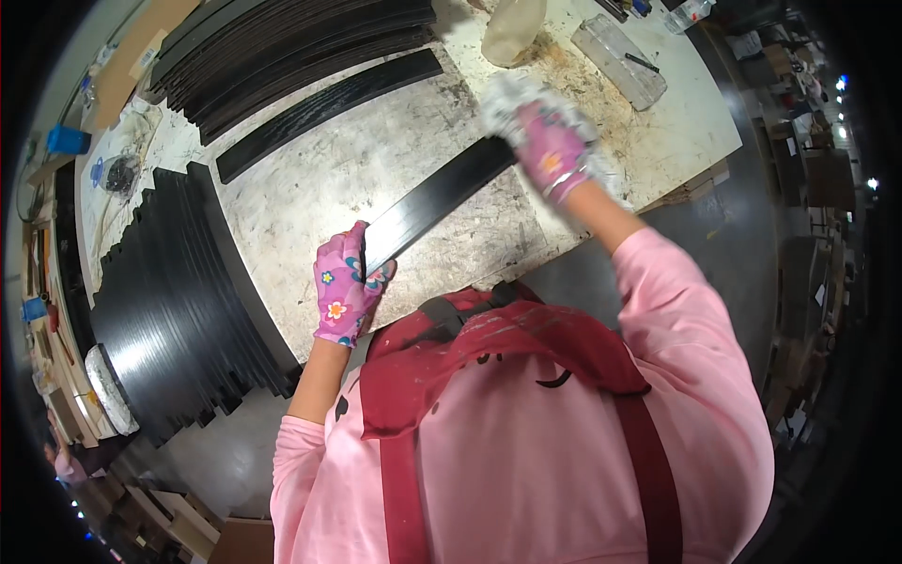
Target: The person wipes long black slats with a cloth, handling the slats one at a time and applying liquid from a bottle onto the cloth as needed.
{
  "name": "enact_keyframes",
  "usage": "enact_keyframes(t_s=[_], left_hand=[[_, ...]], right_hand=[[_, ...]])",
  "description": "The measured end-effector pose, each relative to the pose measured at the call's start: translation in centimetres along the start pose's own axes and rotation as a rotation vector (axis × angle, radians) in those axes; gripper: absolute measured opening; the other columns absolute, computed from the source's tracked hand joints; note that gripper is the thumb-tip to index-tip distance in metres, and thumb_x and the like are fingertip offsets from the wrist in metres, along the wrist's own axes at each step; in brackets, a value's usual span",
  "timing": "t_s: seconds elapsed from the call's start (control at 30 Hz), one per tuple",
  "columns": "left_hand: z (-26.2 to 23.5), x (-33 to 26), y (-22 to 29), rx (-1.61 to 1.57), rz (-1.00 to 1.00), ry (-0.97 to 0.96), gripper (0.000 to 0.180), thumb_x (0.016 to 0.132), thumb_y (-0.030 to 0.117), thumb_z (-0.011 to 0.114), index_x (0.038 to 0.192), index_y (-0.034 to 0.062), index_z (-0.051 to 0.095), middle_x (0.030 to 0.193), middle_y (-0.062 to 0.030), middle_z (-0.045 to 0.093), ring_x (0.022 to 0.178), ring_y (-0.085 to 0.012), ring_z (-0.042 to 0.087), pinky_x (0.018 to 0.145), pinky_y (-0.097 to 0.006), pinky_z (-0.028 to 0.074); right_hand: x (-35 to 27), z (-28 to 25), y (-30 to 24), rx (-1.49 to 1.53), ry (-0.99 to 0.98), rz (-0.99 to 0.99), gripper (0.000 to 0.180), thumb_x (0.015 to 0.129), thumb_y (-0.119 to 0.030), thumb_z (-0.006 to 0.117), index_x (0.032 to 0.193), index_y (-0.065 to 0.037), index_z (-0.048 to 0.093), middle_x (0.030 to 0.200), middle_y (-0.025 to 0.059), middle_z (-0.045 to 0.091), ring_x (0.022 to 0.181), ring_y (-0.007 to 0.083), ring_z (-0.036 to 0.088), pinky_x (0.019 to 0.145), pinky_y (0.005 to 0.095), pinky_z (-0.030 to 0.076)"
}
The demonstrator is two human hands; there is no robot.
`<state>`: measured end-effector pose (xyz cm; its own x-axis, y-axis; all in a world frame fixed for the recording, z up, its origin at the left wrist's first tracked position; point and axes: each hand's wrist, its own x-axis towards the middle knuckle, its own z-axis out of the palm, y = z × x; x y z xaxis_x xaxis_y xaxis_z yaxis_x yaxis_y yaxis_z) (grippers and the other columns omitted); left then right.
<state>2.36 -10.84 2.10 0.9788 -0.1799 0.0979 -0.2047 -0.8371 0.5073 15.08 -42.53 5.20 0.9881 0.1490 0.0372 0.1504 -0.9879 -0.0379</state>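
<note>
A black wooden slat (432, 205) lies slantwise over the near part of the worktable (310, 202). My left hand (346, 287), in a pink flowered glove, grips its near left end between thumb and fingers. At the slat's far right end is my right hand (552, 155), gloved alike and somewhat blurred. It is closed on a crumpled white rag (507, 101), which touches the slat there. Farther back, a second black slat (329, 115) rests on the table, roughly alongside the first.
Black slats stand in a stack (291, 52) at the back and another stack (178, 310) on the left. At the far right are a cloudy plastic container (514, 33), a pale block (620, 64) and a clear bottle (691, 14). The table's near edge runs by my apron.
</note>
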Motion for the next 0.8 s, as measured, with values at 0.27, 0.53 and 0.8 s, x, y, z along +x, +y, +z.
enact_keyframes(t_s=[0.27,0.53,0.8], left_hand=[[0.0,0.0,1.6,0.011,-0.047,0.01,0.061,0.07,0.026,0.073,0.122,0.0015,0.054,0.095,-0.0174,0.058,0.092,-0.0365,0.054,0.082,-0.044,0.044],[-0.5,-0.2,-0.1,-0.126,0.036,0.101,0.068,0.069,0.029,0.077,0.127,0.0045,0.051,0.105,-0.0172,0.059,0.098,-0.036,0.053,0.087,-0.043,0.043],[-0.6,-3.2,-0.7,-0.184,-0.152,0.184,0.06,0.067,0.028,0.078,0.119,0.0064,0.058,0.1,-0.0153,0.059,0.095,-0.0338,0.054,0.085,-0.043,0.044]], right_hand=[[-0.3,-0.3,1.6,0.119,0.019,0.006,0.044,0.083,-0.024,0.061,0.121,-0.005,0.052,0.104,0.0182,0.062,0.084,0.0328,0.065,0.065,0.0455,0.052],[-6.4,-0.3,-10.7,0.276,-0.084,-0.595,0.042,0.073,-0.02,0.067,0.111,-0.008,0.057,0.11,0.0149,0.061,0.09,0.0308,0.064,0.075,0.0407,0.054],[-0.6,4.8,-2.9,0.615,-0.129,-0.173,0.034,0.085,-0.016,0.063,0.115,-0.002,0.056,0.084,0.0142,0.065,0.072,0.0263,0.064,0.067,0.0361,0.055]])
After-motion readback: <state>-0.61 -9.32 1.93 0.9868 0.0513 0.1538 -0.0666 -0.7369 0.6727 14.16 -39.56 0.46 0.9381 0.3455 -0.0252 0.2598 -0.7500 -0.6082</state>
